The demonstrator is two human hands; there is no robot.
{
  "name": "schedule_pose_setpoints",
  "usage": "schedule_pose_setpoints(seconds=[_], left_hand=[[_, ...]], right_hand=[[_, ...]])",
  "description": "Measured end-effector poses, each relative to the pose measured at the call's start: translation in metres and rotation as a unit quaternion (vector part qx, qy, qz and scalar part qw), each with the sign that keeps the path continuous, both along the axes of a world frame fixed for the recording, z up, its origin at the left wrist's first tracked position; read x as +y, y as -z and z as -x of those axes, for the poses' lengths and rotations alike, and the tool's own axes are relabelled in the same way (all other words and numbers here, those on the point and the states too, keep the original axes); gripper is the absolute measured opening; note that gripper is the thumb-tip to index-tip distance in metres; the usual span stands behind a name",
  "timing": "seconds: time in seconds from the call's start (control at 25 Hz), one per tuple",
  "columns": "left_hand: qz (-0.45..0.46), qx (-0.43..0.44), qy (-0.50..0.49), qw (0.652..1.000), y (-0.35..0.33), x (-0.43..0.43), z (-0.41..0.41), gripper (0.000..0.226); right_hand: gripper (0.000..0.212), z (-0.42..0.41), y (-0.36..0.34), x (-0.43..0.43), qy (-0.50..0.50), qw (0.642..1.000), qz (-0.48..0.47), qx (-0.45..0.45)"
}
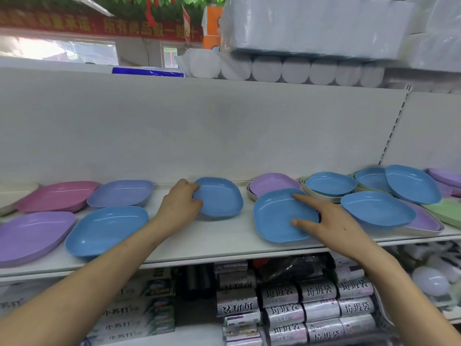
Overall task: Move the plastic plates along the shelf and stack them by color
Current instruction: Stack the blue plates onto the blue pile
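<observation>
The left hand (179,206) grips the left rim of a blue plate (220,198) lying toward the far side of the white shelf (199,242), fingers curled over the far edge and thumb pressed on the near edge. The right hand (333,227) lies spread on the right side of a second blue plate (277,217), nearer the shelf's front: index finger straight along its far rim, thumb flat inside the dish, the other fingers hidden. A bare strip of shelf separates the two plates.

Just behind the second plate, and partly covered by its far edge, a purple plate (273,183) tops a short mixed stack. Right of that, another blue plate (330,183) sits on cream and green ones. Further right, more blue plates overlap purple and cream ones, crowding against a green plate (447,212).

To the left lie a near blue plate (107,229), a lavender plate (121,193), a pink plate (57,196) and a large purple plate (32,236). Below the shelf are rolls of bags (319,308)
</observation>
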State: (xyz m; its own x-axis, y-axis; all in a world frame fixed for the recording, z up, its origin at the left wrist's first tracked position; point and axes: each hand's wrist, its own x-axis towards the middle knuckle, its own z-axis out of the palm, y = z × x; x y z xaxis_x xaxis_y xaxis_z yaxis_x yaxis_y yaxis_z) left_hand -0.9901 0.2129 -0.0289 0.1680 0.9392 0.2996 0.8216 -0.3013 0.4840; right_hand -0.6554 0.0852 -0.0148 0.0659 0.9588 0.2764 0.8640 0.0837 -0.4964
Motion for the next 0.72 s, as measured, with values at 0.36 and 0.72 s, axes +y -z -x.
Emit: schedule_pose_setpoints(seconds=[0.36, 0.72], left_hand=[[-0.107, -0.121, 0.005, 0.987, -0.018, -0.016, 0.039, 0.055], [-0.072, -0.165, 0.003, 0.984, -0.045, -0.029, 0.135, 0.055]], right_hand=[[0.076, 0.028, -0.013, 0.015, -0.036, 0.989, -0.111, 0.086], [0.067, 0.107, -0.017, 0.046, -0.083, 0.982, -0.135, 0.105]])
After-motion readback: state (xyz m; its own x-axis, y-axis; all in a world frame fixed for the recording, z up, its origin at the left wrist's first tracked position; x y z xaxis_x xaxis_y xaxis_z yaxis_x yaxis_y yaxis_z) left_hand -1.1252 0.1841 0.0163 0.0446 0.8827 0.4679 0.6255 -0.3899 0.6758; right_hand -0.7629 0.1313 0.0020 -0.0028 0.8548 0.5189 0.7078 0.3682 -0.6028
